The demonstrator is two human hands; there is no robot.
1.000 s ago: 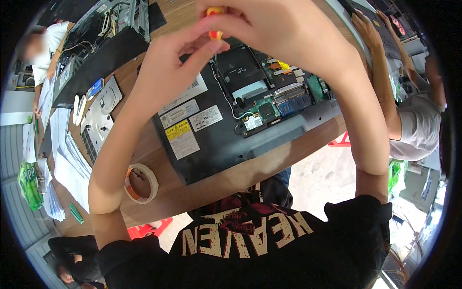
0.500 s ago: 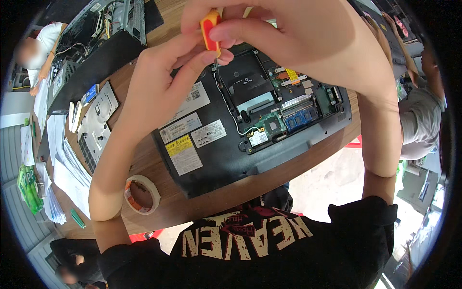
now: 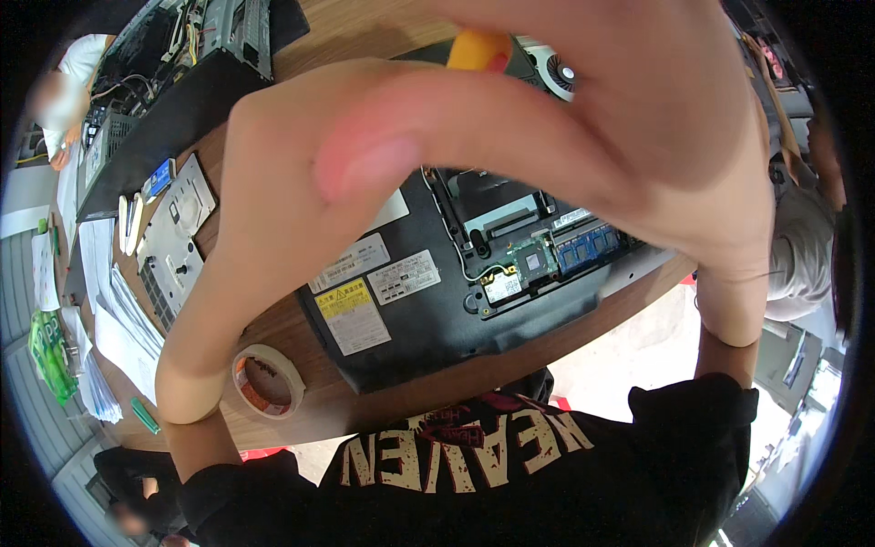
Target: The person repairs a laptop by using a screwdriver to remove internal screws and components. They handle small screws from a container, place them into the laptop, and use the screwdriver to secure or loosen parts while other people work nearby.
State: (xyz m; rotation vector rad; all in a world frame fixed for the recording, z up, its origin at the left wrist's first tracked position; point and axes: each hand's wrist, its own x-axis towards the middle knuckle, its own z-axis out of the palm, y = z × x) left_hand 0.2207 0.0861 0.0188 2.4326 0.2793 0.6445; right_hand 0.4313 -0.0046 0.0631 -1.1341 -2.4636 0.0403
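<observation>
Above laptop (image 3: 428, 310) | screwdriver (image 3: 478, 50) between right hand (image 3: 638, 118), left hand (image 3: 301, 173)

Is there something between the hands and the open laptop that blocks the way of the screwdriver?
Nothing visible does. Both hands, left hand and right hand, hold the orange screwdriver above the opened laptop. The hands hide its tip and the part beneath it.

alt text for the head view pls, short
Both hands, the left hand and the right hand, fill the frame and grip an orange-handled tool above an opened black laptop with circuit boards exposed. A tape roll lies on the wooden table.
</observation>
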